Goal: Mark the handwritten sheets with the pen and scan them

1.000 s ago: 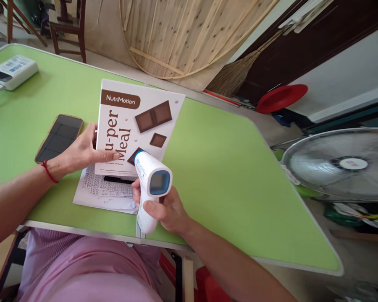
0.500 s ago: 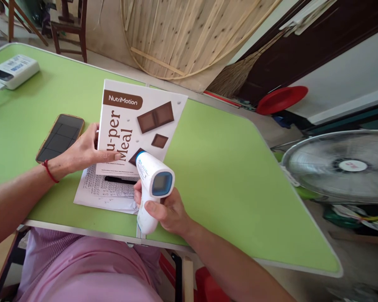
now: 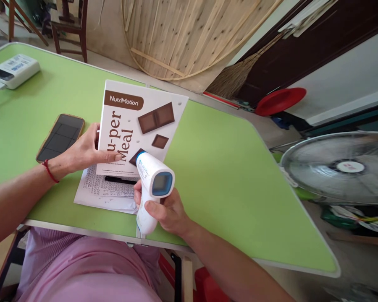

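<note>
Fingers (image 3: 137,192) of the right hand (image 3: 173,216) clamped round the thermometer (image 3: 148,168); its barrel is pointed far-left at the box (image 3: 141,130), gap undetermined. Box held at its left edge by the left hand (image 3: 82,151), the nearer one, over paper (image 3: 93,197) on the counter (image 3: 227,180).

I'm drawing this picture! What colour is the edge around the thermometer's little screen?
Blue, around the grey screen of the white thermometer; the head view shows it.

Brown-on-white box (image 3: 138,126), blue-and-white thermometer (image 3: 150,180)
</note>
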The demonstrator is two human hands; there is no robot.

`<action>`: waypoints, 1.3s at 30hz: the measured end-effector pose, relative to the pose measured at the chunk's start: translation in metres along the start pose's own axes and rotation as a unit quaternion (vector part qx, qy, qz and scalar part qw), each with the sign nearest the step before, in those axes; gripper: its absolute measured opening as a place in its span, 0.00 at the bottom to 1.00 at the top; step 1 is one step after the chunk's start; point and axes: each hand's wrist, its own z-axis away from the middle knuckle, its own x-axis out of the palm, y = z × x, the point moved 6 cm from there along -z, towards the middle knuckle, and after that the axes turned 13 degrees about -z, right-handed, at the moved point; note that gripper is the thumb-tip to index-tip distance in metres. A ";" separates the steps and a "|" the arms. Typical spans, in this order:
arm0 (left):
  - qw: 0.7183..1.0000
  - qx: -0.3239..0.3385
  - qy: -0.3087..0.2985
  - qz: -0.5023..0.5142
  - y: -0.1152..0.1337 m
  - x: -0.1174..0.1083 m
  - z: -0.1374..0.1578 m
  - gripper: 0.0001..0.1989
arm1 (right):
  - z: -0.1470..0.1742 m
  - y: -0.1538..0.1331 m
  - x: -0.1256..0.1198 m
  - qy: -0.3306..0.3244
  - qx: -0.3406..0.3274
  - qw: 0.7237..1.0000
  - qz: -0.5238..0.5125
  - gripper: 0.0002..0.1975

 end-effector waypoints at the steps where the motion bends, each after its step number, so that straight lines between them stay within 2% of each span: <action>1: 1.000 0.005 -0.008 0.007 0.001 0.001 0.000 0.29 | 0.000 0.000 -0.001 0.003 0.002 1.000 -0.002 0.22; 4: 1.000 0.000 -0.013 0.010 0.002 0.001 0.001 0.30 | 0.000 0.001 -0.002 0.010 0.003 1.000 -0.007 0.23; 9: 1.000 -0.027 -0.003 0.009 -0.002 -0.001 0.001 0.36 | 0.000 0.001 -0.001 0.003 0.001 1.000 0.003 0.20; 13: 0.997 0.012 -0.055 0.061 0.005 0.006 -0.001 0.28 | 0.000 0.002 -0.002 0.010 0.011 1.000 0.004 0.21; 17: 0.995 0.007 -0.061 0.078 0.005 0.008 -0.002 0.29 | 0.001 0.003 -0.002 0.014 0.015 1.000 0.002 0.22; 22: 0.996 0.043 -0.072 0.029 0.013 0.006 -0.002 0.23 | 0.000 0.003 -0.002 0.012 0.020 1.000 -0.007 0.22; 26: 0.995 0.050 -0.082 0.005 0.014 0.004 -0.002 0.23 | 0.001 0.003 -0.002 0.013 0.023 1.000 -0.009 0.22; 34: 0.996 0.054 -0.043 -0.063 0.015 -0.001 -0.002 0.24 | 0.001 0.004 -0.007 0.020 0.026 0.999 -0.001 0.22; 39: 0.997 0.052 -0.041 -0.033 0.014 0.001 -0.002 0.23 | 0.002 0.000 -0.015 0.045 0.007 0.999 0.012 0.21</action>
